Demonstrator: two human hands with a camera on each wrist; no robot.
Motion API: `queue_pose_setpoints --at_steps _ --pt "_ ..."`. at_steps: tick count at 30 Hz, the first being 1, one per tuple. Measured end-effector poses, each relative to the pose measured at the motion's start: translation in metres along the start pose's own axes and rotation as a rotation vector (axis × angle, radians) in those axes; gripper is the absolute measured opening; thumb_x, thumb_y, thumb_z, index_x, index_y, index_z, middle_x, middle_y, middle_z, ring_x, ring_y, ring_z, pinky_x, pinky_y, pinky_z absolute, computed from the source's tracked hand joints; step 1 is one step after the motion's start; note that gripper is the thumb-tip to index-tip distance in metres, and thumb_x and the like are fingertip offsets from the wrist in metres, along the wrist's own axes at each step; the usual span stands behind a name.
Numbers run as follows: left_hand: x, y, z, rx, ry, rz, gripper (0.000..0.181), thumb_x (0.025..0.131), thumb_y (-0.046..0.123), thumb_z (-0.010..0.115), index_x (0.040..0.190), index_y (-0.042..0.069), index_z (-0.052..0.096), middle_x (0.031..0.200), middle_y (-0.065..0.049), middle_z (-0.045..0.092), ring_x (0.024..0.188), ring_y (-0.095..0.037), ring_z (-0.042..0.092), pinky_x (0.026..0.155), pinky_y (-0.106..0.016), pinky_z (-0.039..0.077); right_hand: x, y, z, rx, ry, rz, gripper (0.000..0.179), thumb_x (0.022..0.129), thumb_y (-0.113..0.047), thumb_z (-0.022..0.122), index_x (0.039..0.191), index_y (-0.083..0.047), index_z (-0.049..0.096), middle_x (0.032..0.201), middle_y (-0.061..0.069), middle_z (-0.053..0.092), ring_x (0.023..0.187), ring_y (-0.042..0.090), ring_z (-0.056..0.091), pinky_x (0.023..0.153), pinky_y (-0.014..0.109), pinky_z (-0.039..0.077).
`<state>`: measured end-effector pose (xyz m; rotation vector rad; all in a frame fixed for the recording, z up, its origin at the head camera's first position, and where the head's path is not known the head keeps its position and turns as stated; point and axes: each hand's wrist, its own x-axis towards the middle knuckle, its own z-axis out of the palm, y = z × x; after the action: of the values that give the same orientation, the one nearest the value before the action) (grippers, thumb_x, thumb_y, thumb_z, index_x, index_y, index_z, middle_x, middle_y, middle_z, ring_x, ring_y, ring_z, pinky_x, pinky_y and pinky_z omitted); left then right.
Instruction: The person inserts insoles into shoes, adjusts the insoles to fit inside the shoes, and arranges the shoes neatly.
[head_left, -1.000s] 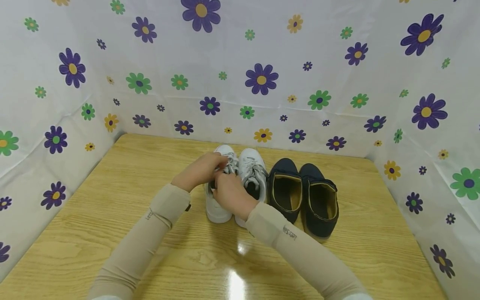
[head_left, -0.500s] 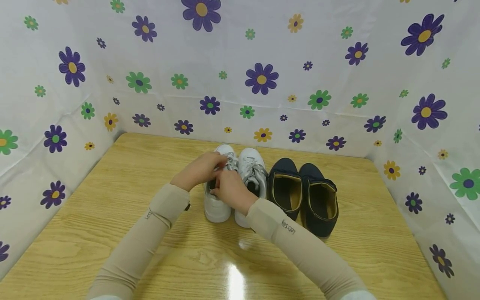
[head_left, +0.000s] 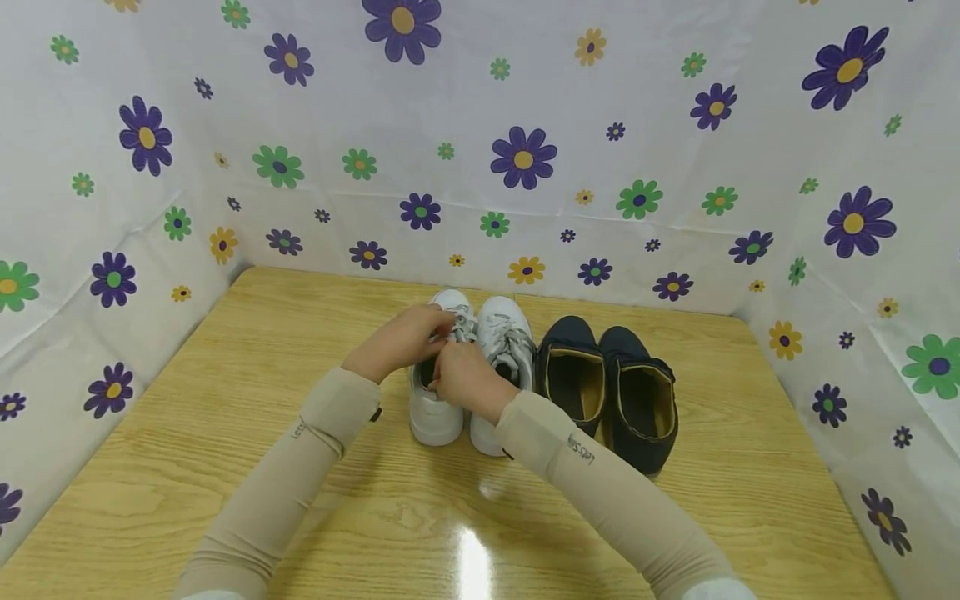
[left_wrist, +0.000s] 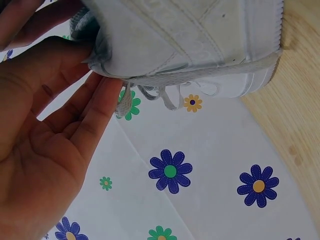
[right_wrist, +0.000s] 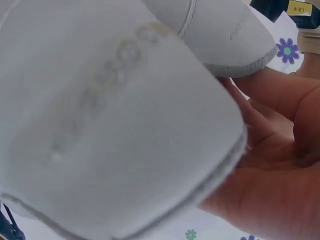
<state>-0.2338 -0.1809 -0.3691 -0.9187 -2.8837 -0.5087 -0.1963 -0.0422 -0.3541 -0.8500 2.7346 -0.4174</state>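
In the head view, two white lace-up sneakers stand side by side, toes toward the back. My left hand (head_left: 401, 337) reaches over the left sneaker (head_left: 435, 421), at its laces and opening. In the left wrist view, the thumb and fingers pinch the sneaker's (left_wrist: 160, 35) collar edge; a loose lace (left_wrist: 125, 102) hangs by the fingertips. My right hand (head_left: 468, 379) bends over the same opening with curled fingers; their tips are hidden. In the right wrist view, its thumb touches the farther heel's (right_wrist: 230, 37) collar, while the right sneaker's heel (right_wrist: 125, 115) fills the foreground, blurred.
A pair of dark slip-on shoes stands right of the sneakers, the nearer one (head_left: 572, 392) close beside them and the other (head_left: 645, 417) at the far right. All rest on a wooden tabletop (head_left: 225, 400). Flower-printed white cloth (head_left: 465, 100) encloses the back and sides.
My right hand and its thumb have shifted slightly right at the left sneaker's opening. The left hand stays nearly still, and the shoes hold their places.
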Motion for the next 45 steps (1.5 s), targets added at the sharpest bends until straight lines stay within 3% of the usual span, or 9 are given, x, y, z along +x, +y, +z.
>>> queue_pose_setpoints --at_steps 5,13,18,23,31,33,38,42,45 --pt "0.0013 0.0008 -0.0004 -0.01 -0.014 -0.02 0.014 0.088 0.003 0.067 0.082 0.007 0.055 0.078 -0.006 0.055 0.07 -0.02 0.048 0.066 -0.035 0.044 0.002 -0.0025 -0.0031 -0.073 -0.01 0.009 0.013 0.087 -0.02 0.072 0.077 -0.013 0.075 0.079 -0.002 0.07 0.093 0.024 0.064 0.107 0.052 0.031" --pt "0.0018 0.0012 0.0009 -0.007 -0.031 -0.046 0.009 0.088 0.001 0.065 0.085 0.006 0.058 0.08 -0.006 0.056 0.073 -0.021 0.05 0.067 -0.035 0.045 0.0072 -0.0038 -0.0012 -0.178 0.023 0.019 0.016 0.084 -0.021 0.073 0.073 -0.01 0.072 0.081 0.003 0.071 0.09 0.026 0.066 0.098 0.045 0.042" --pt "0.0019 -0.0001 0.0033 -0.011 -0.031 -0.053 0.009 0.088 0.001 0.065 0.085 0.006 0.058 0.081 -0.006 0.057 0.073 -0.021 0.05 0.068 -0.035 0.045 0.009 -0.006 0.0014 -0.205 0.004 0.053 0.016 0.088 -0.02 0.069 0.088 -0.004 0.071 0.095 0.01 0.071 0.096 0.029 0.065 0.1 0.045 0.042" --pt "0.0003 -0.0001 0.0031 -0.023 -0.011 -0.027 0.014 0.087 0.0 0.066 0.08 0.007 0.055 0.077 -0.006 0.053 0.069 -0.02 0.047 0.065 -0.033 0.043 0.0098 -0.005 0.0054 -0.268 -0.061 0.049 0.031 0.092 -0.028 0.064 0.108 -0.002 0.069 0.115 0.013 0.066 0.109 0.032 0.058 0.099 0.043 0.042" --pt "0.0001 -0.0008 0.0036 -0.016 0.006 -0.003 0.015 0.086 -0.001 0.065 0.08 0.006 0.054 0.075 -0.006 0.052 0.067 -0.019 0.046 0.063 -0.033 0.042 0.0088 0.0006 0.0052 -0.268 -0.276 0.06 0.034 0.102 -0.026 0.043 0.11 -0.004 0.069 0.121 0.008 0.064 0.12 0.021 0.054 0.114 0.042 0.023" --pt "-0.0001 -0.0006 0.0038 -0.017 -0.001 -0.005 0.015 0.087 0.0 0.065 0.08 0.006 0.054 0.075 -0.006 0.052 0.067 -0.019 0.046 0.063 -0.033 0.043 0.0075 0.0008 0.0048 -0.247 -0.292 0.07 0.035 0.103 -0.025 0.042 0.108 -0.003 0.069 0.117 0.009 0.065 0.119 0.022 0.055 0.116 0.042 0.019" --pt "0.0001 -0.0007 0.0025 -0.025 0.015 0.005 0.016 0.086 -0.001 0.065 0.079 0.006 0.053 0.074 -0.006 0.051 0.067 -0.019 0.046 0.063 -0.034 0.043 0.0044 -0.0027 0.0007 -0.278 -0.252 0.008 0.037 0.103 -0.025 0.043 0.085 -0.008 0.07 0.09 0.005 0.068 0.099 0.02 0.062 0.11 0.043 0.028" --pt "-0.0005 -0.0002 0.001 -0.03 0.033 0.013 0.016 0.085 -0.003 0.065 0.078 0.006 0.052 0.074 -0.006 0.051 0.067 -0.02 0.046 0.063 -0.034 0.042 0.0053 -0.0062 -0.0011 -0.24 -0.329 0.0 0.039 0.106 -0.027 0.034 0.11 -0.008 0.068 0.111 0.007 0.067 0.115 0.022 0.057 0.114 0.047 0.022" --pt "-0.001 0.0003 0.0015 -0.039 0.033 0.01 0.016 0.084 -0.003 0.064 0.078 0.006 0.052 0.073 -0.006 0.051 0.067 -0.02 0.045 0.063 -0.034 0.041 0.0074 -0.0075 0.0007 -0.168 -0.414 0.052 0.046 0.107 -0.03 0.025 0.137 -0.008 0.052 0.14 0.008 0.051 0.134 0.024 0.041 0.116 0.048 0.015"
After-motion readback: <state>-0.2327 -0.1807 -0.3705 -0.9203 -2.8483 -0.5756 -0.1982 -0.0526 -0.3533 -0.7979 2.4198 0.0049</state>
